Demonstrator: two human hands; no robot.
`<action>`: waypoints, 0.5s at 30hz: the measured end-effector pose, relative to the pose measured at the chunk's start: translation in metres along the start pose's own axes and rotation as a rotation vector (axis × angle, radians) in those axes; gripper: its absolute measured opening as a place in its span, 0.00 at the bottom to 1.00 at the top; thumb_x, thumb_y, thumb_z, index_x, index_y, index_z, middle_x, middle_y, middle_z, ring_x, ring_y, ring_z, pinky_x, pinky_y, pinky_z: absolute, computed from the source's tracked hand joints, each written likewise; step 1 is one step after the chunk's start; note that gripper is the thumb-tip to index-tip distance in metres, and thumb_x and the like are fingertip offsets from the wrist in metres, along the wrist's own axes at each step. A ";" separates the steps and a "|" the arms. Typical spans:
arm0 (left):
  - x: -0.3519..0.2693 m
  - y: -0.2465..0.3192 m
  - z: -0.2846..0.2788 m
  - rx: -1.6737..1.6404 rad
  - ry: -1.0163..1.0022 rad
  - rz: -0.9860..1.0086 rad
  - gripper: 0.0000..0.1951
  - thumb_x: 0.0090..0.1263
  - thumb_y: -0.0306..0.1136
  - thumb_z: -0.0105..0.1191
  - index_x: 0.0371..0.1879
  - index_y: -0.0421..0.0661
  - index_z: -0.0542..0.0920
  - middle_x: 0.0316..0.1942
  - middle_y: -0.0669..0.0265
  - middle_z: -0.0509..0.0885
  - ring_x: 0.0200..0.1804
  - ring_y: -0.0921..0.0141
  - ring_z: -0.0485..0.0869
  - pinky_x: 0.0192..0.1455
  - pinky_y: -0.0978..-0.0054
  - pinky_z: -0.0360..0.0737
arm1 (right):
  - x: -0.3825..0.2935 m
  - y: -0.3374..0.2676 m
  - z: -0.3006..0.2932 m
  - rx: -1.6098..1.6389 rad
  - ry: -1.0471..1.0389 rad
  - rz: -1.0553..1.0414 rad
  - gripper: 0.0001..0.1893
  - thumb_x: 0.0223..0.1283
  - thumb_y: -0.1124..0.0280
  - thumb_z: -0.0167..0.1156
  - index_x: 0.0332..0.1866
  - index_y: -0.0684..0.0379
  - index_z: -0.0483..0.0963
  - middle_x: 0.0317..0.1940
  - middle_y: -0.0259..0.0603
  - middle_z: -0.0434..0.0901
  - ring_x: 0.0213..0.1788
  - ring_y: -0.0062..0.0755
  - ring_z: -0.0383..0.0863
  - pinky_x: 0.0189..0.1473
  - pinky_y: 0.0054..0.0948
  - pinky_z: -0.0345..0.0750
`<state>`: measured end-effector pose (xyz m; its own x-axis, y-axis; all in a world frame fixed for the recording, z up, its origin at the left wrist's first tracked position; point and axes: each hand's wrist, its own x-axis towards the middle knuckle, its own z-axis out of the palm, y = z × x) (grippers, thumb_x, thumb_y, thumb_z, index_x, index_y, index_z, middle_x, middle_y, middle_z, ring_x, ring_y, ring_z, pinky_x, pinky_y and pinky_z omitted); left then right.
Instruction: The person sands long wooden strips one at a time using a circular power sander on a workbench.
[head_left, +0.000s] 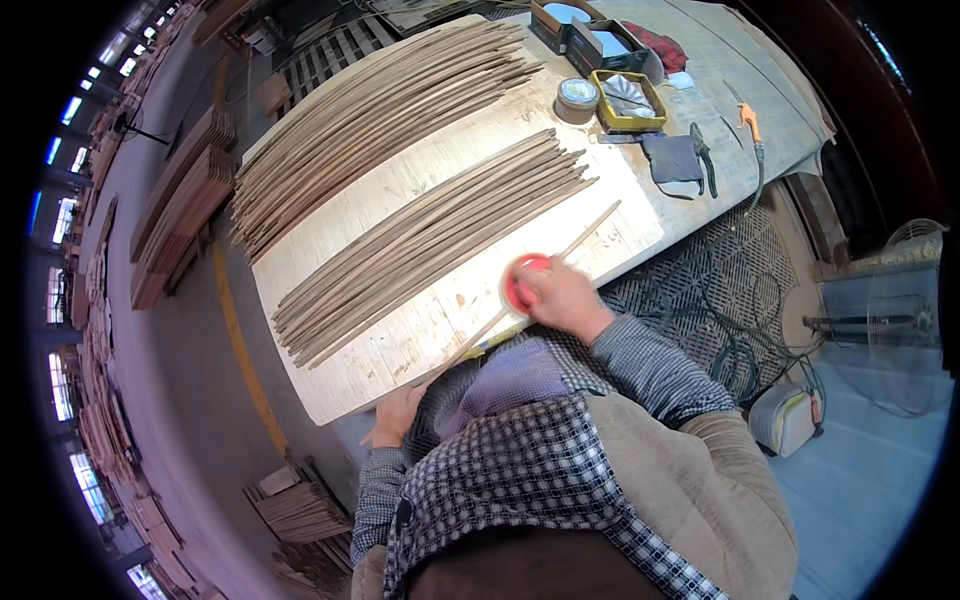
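My right hand (570, 298) grips a round red hand pad (526, 281) with a pale rim, probably a sanding pad. The pad rests on a thin wooden strip (480, 334) that slants across the front of the pale plywood board (450, 300). At the board's near left edge, my left hand (399, 414) has its fingers around the strip's lower end; the fingertips are partly hidden. Just beyond the strip lies a bundle of similar brown wooden strips (435, 240). A larger stack of strips (382, 127) covers the board's far side.
A round tin (577, 101), a yellow tray (630, 120) and open boxes (609, 46) stand at the back right. Nearby are cutting pliers (703, 159) and an orange air blow gun (747, 122). Hoses (720, 330) coil on the floor, right. Stacked boards (184, 214) stand left.
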<state>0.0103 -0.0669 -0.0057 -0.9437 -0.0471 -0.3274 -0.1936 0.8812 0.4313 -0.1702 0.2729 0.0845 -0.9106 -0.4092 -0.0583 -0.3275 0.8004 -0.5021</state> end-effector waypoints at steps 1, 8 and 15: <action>-0.002 0.006 0.000 0.081 0.038 -0.015 0.21 0.70 0.50 0.47 0.30 0.42 0.80 0.32 0.52 0.83 0.40 0.50 0.81 0.40 0.54 0.75 | 0.003 0.011 -0.016 0.043 -0.043 0.129 0.19 0.54 0.67 0.57 0.54 0.42 0.73 0.46 0.58 0.74 0.43 0.59 0.79 0.44 0.49 0.78; -0.009 0.012 0.033 0.322 0.321 0.110 0.15 0.67 0.48 0.52 0.26 0.49 0.75 0.23 0.62 0.78 0.27 0.58 0.80 0.30 0.58 0.76 | 0.025 0.063 -0.061 -0.083 0.039 0.390 0.27 0.54 0.62 0.57 0.63 0.45 0.69 0.50 0.63 0.71 0.49 0.62 0.78 0.53 0.45 0.75; 0.001 0.015 0.021 0.306 0.205 0.096 0.19 0.70 0.49 0.47 0.25 0.47 0.76 0.23 0.58 0.80 0.28 0.55 0.81 0.30 0.56 0.76 | 0.001 -0.026 0.004 0.130 -0.145 -0.193 0.23 0.50 0.66 0.59 0.55 0.39 0.71 0.45 0.56 0.74 0.42 0.57 0.80 0.43 0.45 0.79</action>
<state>0.0123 -0.0437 -0.0174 -0.9937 -0.0228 -0.1094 -0.0415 0.9844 0.1711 -0.1610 0.2500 0.0937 -0.7859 -0.6145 -0.0690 -0.4478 0.6425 -0.6219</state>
